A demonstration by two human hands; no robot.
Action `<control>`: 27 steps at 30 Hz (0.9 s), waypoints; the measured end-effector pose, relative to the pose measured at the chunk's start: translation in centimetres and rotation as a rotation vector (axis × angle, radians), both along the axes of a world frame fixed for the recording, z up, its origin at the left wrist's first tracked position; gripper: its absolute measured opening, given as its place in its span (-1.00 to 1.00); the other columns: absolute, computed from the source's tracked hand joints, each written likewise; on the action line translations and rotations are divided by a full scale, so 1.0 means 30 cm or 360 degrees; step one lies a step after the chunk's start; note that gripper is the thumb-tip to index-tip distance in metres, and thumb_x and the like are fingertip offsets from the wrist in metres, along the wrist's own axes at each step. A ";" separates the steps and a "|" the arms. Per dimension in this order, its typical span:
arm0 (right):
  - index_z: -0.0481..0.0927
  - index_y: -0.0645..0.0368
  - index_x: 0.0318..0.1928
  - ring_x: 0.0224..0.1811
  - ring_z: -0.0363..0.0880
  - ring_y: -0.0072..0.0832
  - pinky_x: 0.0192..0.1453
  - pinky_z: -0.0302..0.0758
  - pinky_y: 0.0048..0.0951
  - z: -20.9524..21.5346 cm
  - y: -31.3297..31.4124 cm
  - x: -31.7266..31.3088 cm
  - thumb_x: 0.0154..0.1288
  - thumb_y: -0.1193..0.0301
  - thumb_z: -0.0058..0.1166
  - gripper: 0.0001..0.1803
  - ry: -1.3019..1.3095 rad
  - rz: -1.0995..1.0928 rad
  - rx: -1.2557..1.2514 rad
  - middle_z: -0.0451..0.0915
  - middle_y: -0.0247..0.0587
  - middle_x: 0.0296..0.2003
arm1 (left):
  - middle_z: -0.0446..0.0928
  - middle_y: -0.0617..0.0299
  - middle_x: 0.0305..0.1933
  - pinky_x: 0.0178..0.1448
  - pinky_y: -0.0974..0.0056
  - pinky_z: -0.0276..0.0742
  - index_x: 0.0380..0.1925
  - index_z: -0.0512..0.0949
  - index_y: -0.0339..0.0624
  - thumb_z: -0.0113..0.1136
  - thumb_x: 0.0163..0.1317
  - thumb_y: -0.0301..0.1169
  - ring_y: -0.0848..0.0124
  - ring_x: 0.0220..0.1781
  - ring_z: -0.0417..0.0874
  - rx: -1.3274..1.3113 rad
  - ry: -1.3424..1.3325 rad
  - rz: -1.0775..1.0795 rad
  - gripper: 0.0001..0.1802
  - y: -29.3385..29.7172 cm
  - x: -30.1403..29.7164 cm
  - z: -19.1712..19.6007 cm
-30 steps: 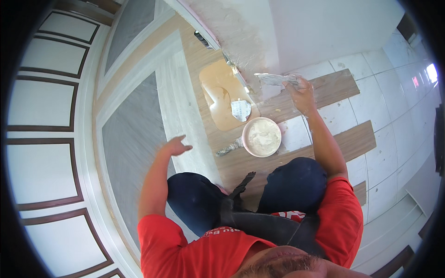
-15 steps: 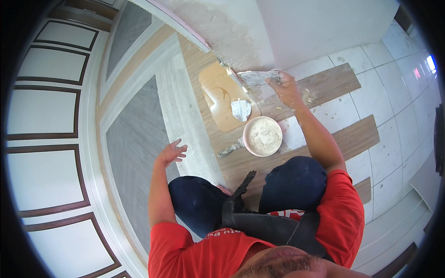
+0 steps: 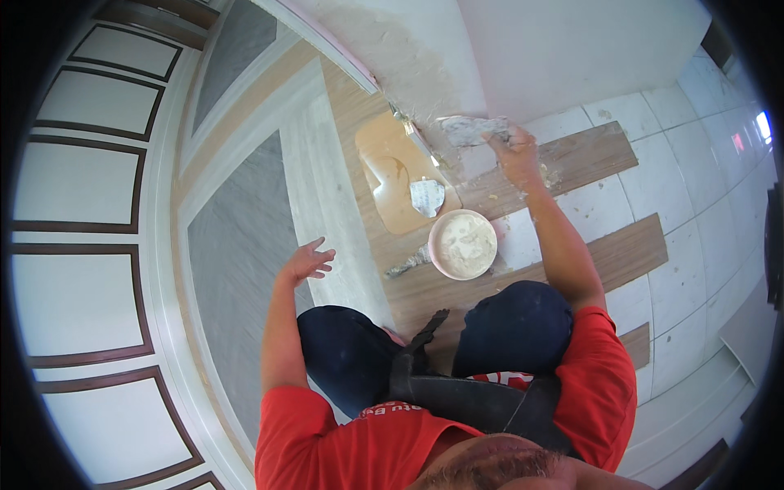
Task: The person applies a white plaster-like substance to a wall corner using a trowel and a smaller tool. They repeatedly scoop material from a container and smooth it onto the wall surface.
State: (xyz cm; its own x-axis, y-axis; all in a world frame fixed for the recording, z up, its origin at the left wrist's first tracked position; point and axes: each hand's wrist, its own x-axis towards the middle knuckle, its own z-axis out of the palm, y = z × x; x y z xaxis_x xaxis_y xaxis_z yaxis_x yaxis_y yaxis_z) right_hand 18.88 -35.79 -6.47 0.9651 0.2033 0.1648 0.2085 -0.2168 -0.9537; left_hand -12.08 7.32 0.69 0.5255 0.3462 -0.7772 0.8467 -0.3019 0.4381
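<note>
While the right hand grasps a flat, paste-smeared tool close to the foot of the wall in the head view, the left hand is free, fingers spread above the pale floor strip; whether the tool touches the wall I cannot tell. Below the tool sits a round bowl of whitish paste, a crusted handle jutting out at its left. Just beyond lies a tan board bearing a paper scrap, crowding the wall's narrow end. Dark-trousered knees bound the near side. Rightward, wood planks end in steps, and white tiles spread outward, giving the right arm room.
</note>
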 end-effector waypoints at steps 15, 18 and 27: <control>0.77 0.17 -0.14 -0.04 0.63 -0.15 0.08 0.51 -0.13 0.101 -0.082 -0.060 0.08 0.63 0.17 -0.69 -0.1390 0.0411 -0.0640 0.71 -0.17 -0.19 | 0.60 -0.25 0.33 0.23 0.02 0.74 0.69 -0.04 -0.31 0.43 0.39 -0.05 -0.03 0.24 0.74 -0.0050 -0.0070 -0.0032 0.13 -0.014 0.050 -0.028; 0.76 0.18 -0.15 -0.04 0.62 -0.16 0.03 0.50 -0.13 0.132 -0.056 -0.057 0.06 0.63 0.17 -0.69 -0.1410 0.0395 -0.0647 0.71 -0.17 -0.18 | 0.60 -0.25 0.34 0.22 0.02 0.74 0.69 -0.05 -0.30 0.44 0.39 -0.04 -0.02 0.25 0.74 -0.0050 -0.0061 -0.0012 0.14 -0.003 0.032 -0.023; 0.74 0.18 -0.17 -0.17 0.65 -0.18 -0.06 0.48 -0.17 0.288 -0.031 -0.052 0.11 0.65 0.22 -0.75 -0.1511 0.0286 -0.0515 0.74 -0.18 -0.20 | 0.60 -0.20 0.34 0.19 0.06 0.74 0.71 -0.10 -0.24 0.48 0.35 0.00 0.06 0.23 0.75 -0.0056 -0.0072 0.0001 0.21 0.019 0.001 -0.027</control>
